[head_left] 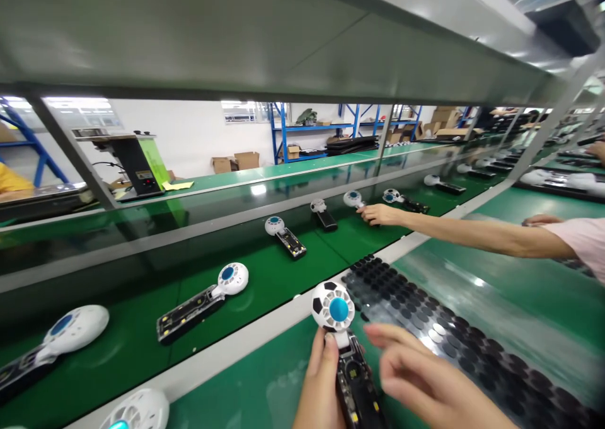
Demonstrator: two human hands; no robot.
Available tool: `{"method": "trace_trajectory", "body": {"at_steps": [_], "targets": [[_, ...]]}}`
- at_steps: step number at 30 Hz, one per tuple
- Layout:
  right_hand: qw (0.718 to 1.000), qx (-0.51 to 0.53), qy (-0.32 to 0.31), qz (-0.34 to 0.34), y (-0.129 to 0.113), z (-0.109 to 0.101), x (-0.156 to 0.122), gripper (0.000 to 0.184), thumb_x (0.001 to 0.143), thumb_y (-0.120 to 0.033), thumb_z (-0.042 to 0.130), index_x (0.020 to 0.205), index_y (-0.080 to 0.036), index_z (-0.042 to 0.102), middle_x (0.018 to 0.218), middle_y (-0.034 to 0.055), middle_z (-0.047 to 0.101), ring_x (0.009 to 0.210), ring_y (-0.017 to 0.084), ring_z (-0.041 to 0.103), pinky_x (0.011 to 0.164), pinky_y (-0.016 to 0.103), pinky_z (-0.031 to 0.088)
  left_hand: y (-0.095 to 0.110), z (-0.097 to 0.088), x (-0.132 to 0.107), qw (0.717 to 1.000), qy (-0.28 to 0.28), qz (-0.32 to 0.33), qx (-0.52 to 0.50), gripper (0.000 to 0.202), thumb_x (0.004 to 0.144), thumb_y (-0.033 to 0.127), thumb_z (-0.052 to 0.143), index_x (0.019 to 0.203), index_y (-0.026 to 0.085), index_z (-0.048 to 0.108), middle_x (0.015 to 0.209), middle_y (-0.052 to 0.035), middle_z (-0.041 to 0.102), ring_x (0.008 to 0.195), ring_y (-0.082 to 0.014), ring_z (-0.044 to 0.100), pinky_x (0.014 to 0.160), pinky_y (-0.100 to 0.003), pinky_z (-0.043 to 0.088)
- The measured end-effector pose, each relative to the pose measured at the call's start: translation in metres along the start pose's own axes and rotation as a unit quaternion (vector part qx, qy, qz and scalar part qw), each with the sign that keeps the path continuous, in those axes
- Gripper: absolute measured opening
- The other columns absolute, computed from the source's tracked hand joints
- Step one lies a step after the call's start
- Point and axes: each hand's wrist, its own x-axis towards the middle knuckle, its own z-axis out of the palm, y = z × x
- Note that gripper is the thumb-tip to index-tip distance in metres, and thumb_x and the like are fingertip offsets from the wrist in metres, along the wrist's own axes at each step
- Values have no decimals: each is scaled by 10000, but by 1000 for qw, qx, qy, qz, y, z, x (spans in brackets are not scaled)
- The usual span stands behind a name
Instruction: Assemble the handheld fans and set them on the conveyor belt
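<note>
My left hand [324, 382] is wrapped round the black handle of a small handheld fan [333, 306], low in the middle of the head view. The fan's round head is white with black football patches and a bright blue disc in its centre. Its handle has no cover on the upper face, so the circuit board shows. Just right of the handle is my right hand [425, 372], slightly blurred, its index finger stretched towards the fan and the other fingers partly curled. Nothing shows between its fingers. Beyond it lies a sheet of round black stickers [420, 309].
A green conveyor belt [246, 328] runs across in front, carrying several more fans [231, 280]. From the right, a co-worker's hand [378, 215] reaches onto a fan on the belt. Another fan head [137, 410] sits at the lower left. A metal shelf [236, 32] hangs low overhead.
</note>
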Motion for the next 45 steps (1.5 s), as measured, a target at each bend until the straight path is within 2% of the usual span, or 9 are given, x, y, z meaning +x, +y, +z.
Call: {"method": "trace_trajectory", "body": {"at_steps": [5,11,19,26,31,34,37,41,45], "targets": [[998,53,-24,21,-8,16,34,135,746,-143,466,630,-213,476,1248,28,458,1076,185,500,905,287,389,2,2,-5,999,12,16,38,711,606,580,642,1186,184,533,1063,-98,664,1093,-288,534,922,-321,392],[998,36,-57,14,-13,12,31,164,744,-75,446,645,-206,454,1086,33,504,939,163,516,840,277,400,5,3,-8,996,7,40,75,632,644,570,617,1150,195,576,1135,-82,632,1132,-269,500,979,-308,332],[997,43,-68,18,-15,12,31,180,750,-67,452,632,-203,437,1024,25,502,912,156,506,814,267,407,5,0,-6,996,29,-8,81,806,532,632,654,1205,205,528,1125,-102,633,1109,-313,513,980,-404,334],[998,19,-52,-6,-9,16,28,174,744,-52,460,662,-205,462,1013,23,511,849,150,523,804,276,420,5,4,-7,996,56,-24,58,739,524,593,687,1156,229,569,1110,-79,647,1126,-295,501,986,-388,326],[1000,1,-24,-4,-1,21,26,181,725,-45,460,655,-212,469,1059,18,516,835,140,555,891,292,401,4,7,-9,999,29,-27,1,671,614,519,677,1180,190,531,1138,-99,631,1092,-287,532,915,-352,393],[1000,-15,-14,11,-1,24,24,169,729,-57,459,669,-214,471,1154,32,493,960,164,547,902,304,399,4,9,-10,997,-1,-35,-63,583,692,399,639,1200,157,486,1017,-96,683,1042,-260,571,905,-321,392],[999,-28,1,17,-2,26,22,155,732,-76,460,676,-220,473,1179,28,493,1083,189,494,901,320,395,4,10,-10,992,-27,-37,-119,623,660,297,605,1222,130,394,883,-78,704,1006,-250,590,888,-305,391],[999,11,37,15,3,29,23,177,699,-83,476,786,-236,480,1152,18,510,1043,185,513,900,332,389,6,8,-10,995,-59,-23,-80,785,547,227,628,1227,178,238,783,-56,684,898,-266,624,791,-331,421],[985,154,10,73,12,21,25,210,761,-213,471,964,-238,427,980,27,602,964,186,575,867,343,425,4,0,-9,996,-85,-7,9,870,512,263,715,1210,215,197,829,-58,642,756,-239,628,699,-333,431]]}}
